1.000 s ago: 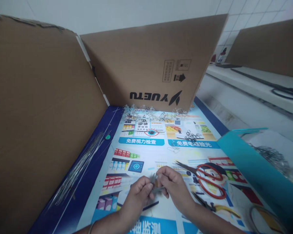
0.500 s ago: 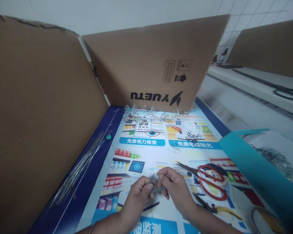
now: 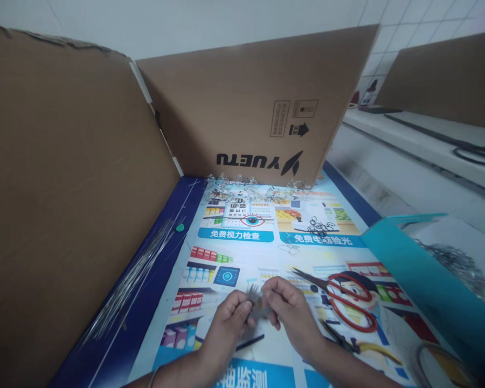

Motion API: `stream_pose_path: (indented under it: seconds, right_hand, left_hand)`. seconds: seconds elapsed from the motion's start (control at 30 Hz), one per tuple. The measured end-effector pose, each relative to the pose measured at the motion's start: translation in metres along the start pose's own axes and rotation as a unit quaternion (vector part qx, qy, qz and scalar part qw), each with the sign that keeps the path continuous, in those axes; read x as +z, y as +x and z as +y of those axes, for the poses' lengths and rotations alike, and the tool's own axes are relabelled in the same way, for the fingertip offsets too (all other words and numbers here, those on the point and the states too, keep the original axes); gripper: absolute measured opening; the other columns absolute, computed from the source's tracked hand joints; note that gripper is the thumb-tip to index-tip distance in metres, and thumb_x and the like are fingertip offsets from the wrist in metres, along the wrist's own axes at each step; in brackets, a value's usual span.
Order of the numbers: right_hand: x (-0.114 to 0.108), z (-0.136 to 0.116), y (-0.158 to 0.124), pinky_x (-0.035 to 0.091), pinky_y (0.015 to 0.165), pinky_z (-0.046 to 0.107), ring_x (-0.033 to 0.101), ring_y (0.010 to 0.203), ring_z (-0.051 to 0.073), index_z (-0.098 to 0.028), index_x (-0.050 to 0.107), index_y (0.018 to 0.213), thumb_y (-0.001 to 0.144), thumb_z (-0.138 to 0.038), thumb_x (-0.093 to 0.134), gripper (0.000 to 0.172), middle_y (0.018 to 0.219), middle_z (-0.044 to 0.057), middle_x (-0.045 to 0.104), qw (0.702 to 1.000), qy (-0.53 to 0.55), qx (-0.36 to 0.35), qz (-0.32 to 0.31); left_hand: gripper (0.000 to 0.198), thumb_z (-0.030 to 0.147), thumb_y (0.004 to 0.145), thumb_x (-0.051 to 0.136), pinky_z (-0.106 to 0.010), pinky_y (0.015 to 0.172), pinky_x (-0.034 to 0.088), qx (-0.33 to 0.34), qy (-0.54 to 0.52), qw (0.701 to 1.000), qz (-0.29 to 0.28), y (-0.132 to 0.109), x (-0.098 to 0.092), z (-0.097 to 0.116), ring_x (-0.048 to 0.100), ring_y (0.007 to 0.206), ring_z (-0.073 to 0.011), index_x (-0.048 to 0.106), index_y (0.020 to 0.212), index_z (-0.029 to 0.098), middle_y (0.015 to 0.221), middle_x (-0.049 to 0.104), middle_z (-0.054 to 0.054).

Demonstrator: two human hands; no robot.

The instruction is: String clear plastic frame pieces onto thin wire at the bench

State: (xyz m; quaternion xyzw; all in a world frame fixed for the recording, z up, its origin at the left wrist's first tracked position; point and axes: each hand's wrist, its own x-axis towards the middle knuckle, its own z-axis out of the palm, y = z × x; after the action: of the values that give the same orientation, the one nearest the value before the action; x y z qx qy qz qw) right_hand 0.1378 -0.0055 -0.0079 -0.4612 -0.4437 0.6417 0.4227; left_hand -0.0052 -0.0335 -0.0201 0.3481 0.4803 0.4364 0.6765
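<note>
Low in the centre of the head view, my left hand (image 3: 232, 318) is closed on a small grey bundle of thin wire pieces (image 3: 254, 293), whose tips fan out above the thumb. My right hand (image 3: 285, 307) is just to the right, its fingers curled and pinched at the bundle's right side. What lies between its fingertips is blurred and too small to name. Both hands are over the printed poster (image 3: 234, 253).
Red-handled scissors (image 3: 351, 302) and yellow-handled pliers (image 3: 359, 347) lie at right, beside a teal box (image 3: 412, 264) of metal pieces. Long wires (image 3: 129, 280) lie left. Black rings (image 3: 320, 226) and clear pieces (image 3: 242, 186) sit before a cardboard panel (image 3: 246, 108).
Both hands stay almost in place. The grey strip seen between them before is now a blur, and the fingers have shifted slightly.
</note>
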Motion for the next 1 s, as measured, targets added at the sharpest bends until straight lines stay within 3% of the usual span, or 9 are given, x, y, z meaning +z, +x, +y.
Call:
stream_pose_path:
  seconds: [0.27, 0.57, 1.0]
  right_hand:
    - [-0.0012, -0.0042, -0.0014, 0.031, 0.040, 0.018, 0.042, 0.043, 0.006, -0.017, 0.049, 0.071, 0.082, -0.036, 0.049, 0.022, 0.059, -0.004, 0.051, 0.999, 0.011, -0.012, -0.028]
    - [-0.0012, -0.0055, 0.0003, 0.032, 0.039, 0.018, 0.042, 0.042, 0.007, -0.018, 0.050, 0.067, 0.075, -0.028, 0.052, 0.014, 0.055, -0.004, 0.051, 0.999, -0.044, 0.018, 0.007]
    - [-0.0006, -0.0036, -0.0006, 0.029, 0.040, 0.019, 0.037, 0.040, 0.006, -0.018, 0.047, 0.067, 0.079, -0.032, 0.050, 0.018, 0.050, -0.007, 0.044, 0.998, -0.061, -0.003, 0.007]
  left_hand:
    - [0.033, 0.045, 0.075, 0.060, -0.017, 0.044, 0.022, -0.005, 0.003, 1.000, -0.011, 0.0003, -0.0018, -0.0013, 0.031, 0.045, -0.0039, 0.045, 0.069, 0.016, 0.056, 0.049, 0.004]
    - [0.028, 0.039, 0.078, 0.058, -0.016, 0.046, 0.026, -0.009, 0.023, 1.000, -0.017, -0.0020, -0.0005, -0.0012, 0.034, 0.048, -0.0044, 0.045, 0.068, 0.016, 0.057, 0.050, 0.004]
    - [0.029, 0.041, 0.078, 0.057, -0.017, 0.043, 0.023, 0.002, 0.008, 1.000, -0.005, -0.0015, 0.0001, 0.0005, 0.031, 0.043, -0.0040, 0.044, 0.069, 0.016, 0.056, 0.050, 0.005]
